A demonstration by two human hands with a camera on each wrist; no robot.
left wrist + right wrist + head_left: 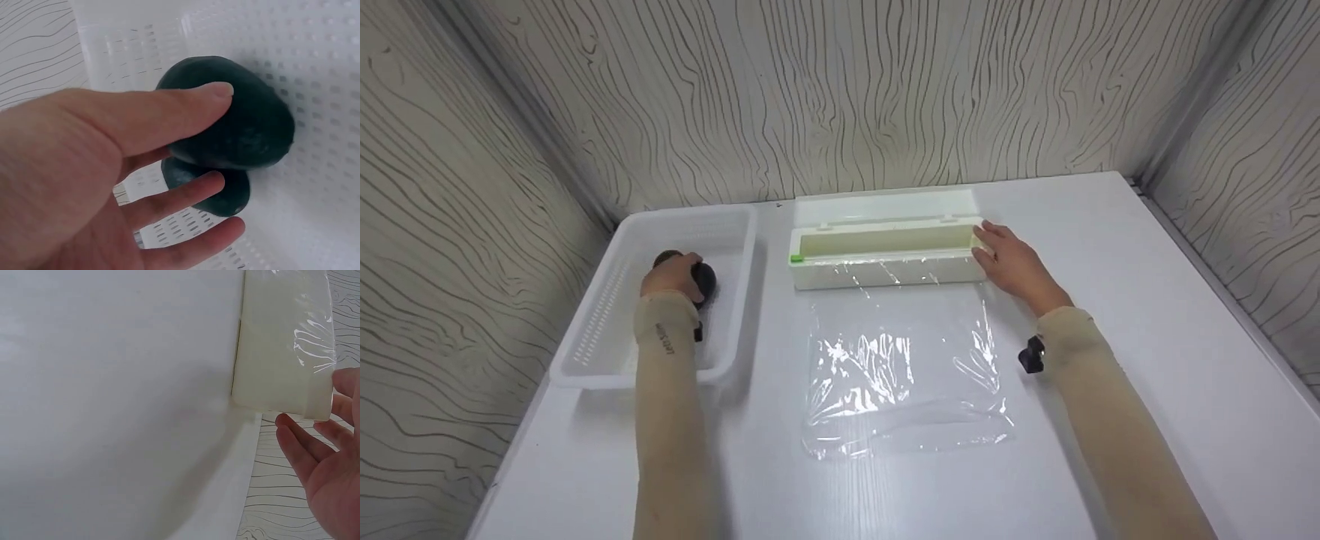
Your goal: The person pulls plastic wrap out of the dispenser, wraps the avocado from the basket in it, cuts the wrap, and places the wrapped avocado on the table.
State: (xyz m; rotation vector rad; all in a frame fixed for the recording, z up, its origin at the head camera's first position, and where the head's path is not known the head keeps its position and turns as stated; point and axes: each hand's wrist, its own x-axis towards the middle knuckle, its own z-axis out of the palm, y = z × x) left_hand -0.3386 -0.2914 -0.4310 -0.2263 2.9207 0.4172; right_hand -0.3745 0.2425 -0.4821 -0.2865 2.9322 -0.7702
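Left hand [671, 276] is pinching a dark oval item [259, 126] inside the white basket [748, 277], left of the spread film [870, 367]. Right hand [1014, 264], fingers loose, is touching the dispenser box's [885, 274] right end.

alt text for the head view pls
The left hand grips a dark rounded item in a white basket; the right hand touches the right end of an open box. Clear film spreads from the box toward the viewer across a white table.
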